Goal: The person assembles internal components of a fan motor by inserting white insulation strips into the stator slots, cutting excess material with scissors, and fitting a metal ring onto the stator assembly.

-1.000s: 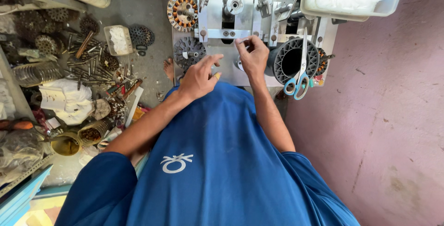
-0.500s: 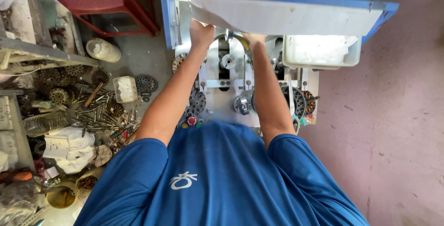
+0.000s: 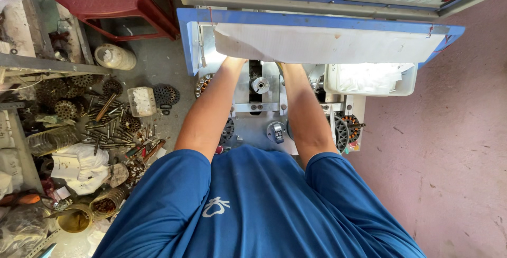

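Reaching far under the white panel (image 3: 327, 44) of the blue winding machine (image 3: 187, 31), both forearms vanish; hands and fingers are hidden, their grip impossible to tell. A metal spindle (image 3: 260, 85) sits between the forearms.

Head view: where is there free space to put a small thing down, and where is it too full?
Free: the pinkish floor right of the machine, and grey floor between the red stool and the plastic jar. Crowded: the pile of metal parts at left. Both hands are hidden under the white sheet.
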